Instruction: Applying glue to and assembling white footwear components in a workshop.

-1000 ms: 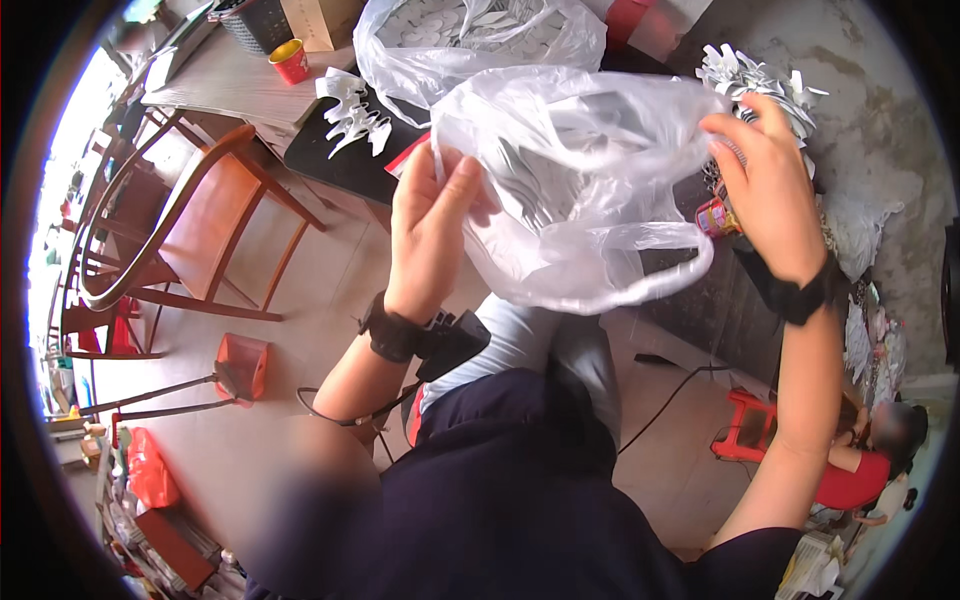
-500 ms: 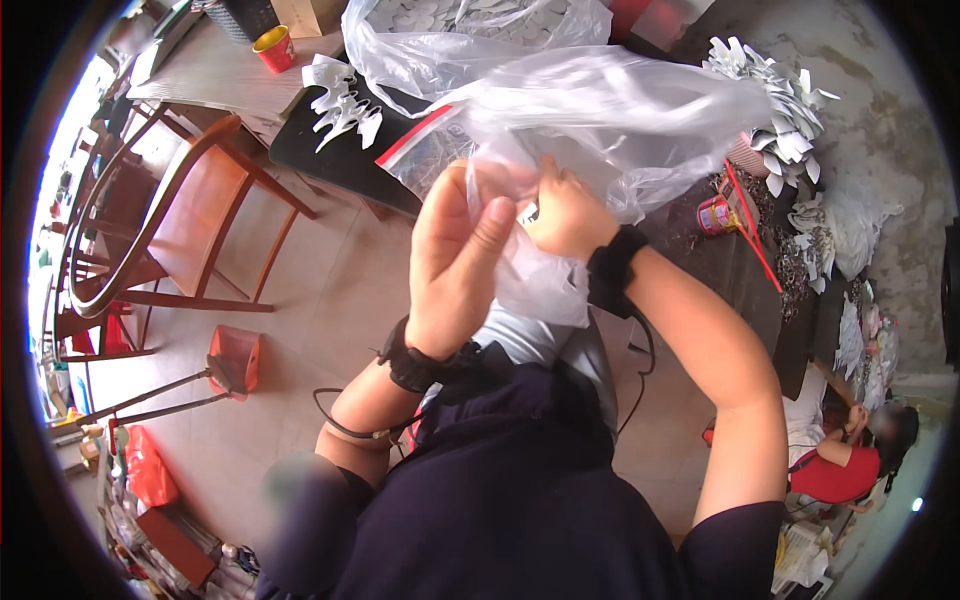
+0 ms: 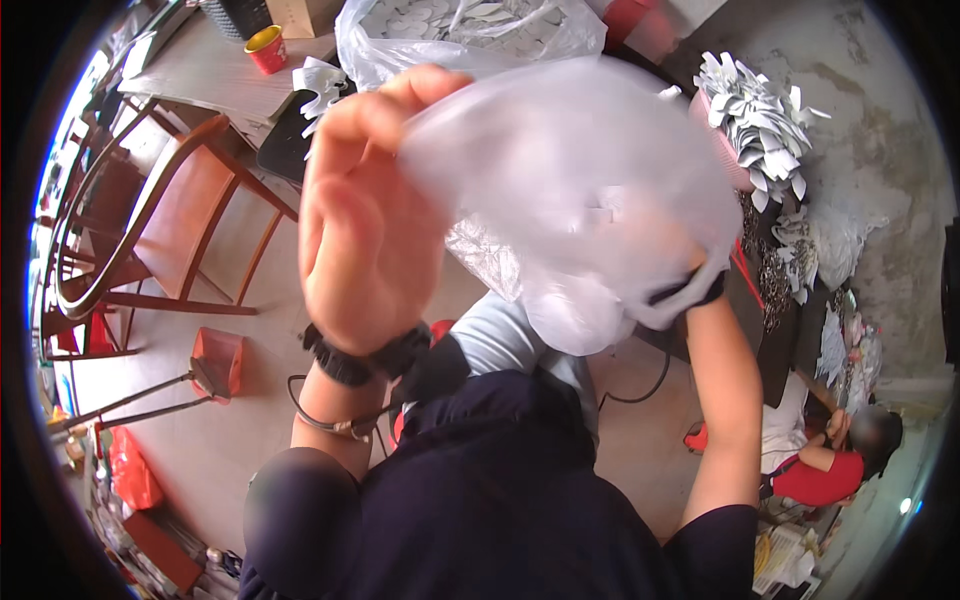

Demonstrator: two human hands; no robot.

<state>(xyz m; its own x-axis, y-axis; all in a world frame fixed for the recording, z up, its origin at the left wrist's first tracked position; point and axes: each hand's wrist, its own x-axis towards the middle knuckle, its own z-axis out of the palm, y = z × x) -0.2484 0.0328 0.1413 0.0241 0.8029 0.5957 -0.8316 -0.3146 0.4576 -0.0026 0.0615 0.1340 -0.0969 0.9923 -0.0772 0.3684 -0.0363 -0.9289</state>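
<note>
A translucent white plastic bag [image 3: 560,130] is spread out in front of me, blurred by motion. My left hand [image 3: 370,220] is raised at the bag's left side, its fingertips curled onto the edge of the plastic. Through the film my right hand [image 3: 650,240] shows only faintly; the plastic covers it down to the dark wristband, and its fingers cannot be made out. Whether that hand is inside the bag or behind it is unclear. Below the bag's left part, a crinkled clear plastic piece [image 3: 485,255] shows above my lap.
Behind stands a large clear bag [image 3: 365,50] of flat grey-white pieces. A pink basket [image 3: 728,150] heaped with white strips is at the right. A wooden chair [image 3: 205,210] and red dustpan [image 3: 220,360] are at the left. Another person [image 3: 820,475] sits at the far right.
The bag has swung up and widened between my hands. My left hand has risen leftward, while my right hand has moved right and slightly down, now covered by plastic.
</note>
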